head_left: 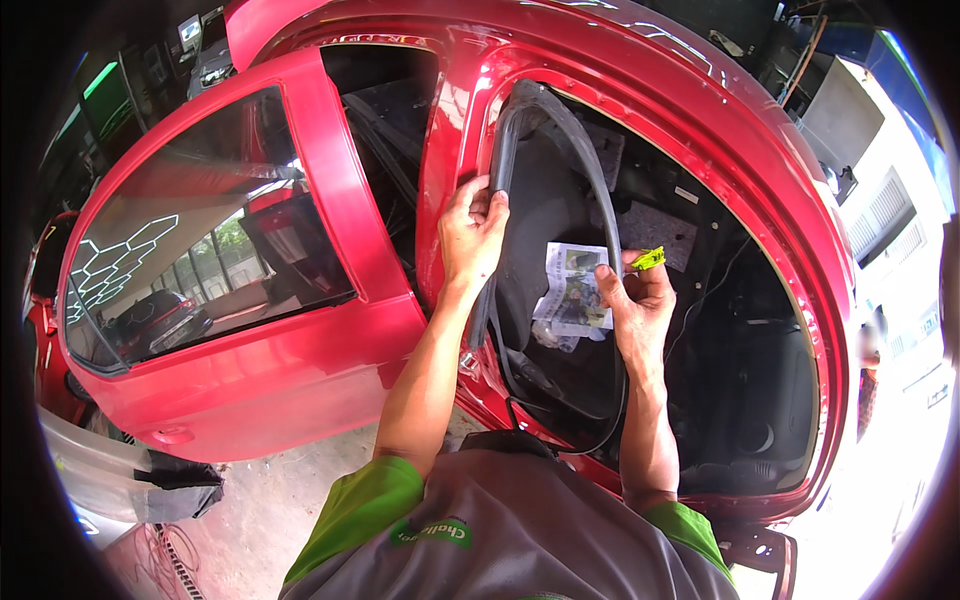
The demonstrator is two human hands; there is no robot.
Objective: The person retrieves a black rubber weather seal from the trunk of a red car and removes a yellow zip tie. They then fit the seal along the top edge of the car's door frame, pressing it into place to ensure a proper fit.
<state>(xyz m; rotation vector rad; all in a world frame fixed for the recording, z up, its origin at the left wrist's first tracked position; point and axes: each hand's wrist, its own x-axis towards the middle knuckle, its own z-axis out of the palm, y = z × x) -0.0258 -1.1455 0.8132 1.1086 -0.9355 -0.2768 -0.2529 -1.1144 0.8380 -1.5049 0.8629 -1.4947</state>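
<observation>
A long dark rubber door seal (587,150) loops up from the door opening's pillar edge and bends down into my right hand. My left hand (473,235) is closed on the seal at the pillar edge, thumb and fingers pinching it. To the right, my right hand (640,315) grips the hanging run of the same seal between thumb and fingers. A small crumpled yellow-green piece (649,259) sticks out at the fingertips of my right hand; its kind is unclear. Below my hands the seal's loose end curves down in front of the car body.
The red car body (770,160) frames the opening. Its red door (340,130) stands swung out at left. Inside are a printed sheet (572,285), dark trim (750,390) and a thin cable. At lower left, a covered grey object (110,460) and reddish hoses (165,555) lie by the floor.
</observation>
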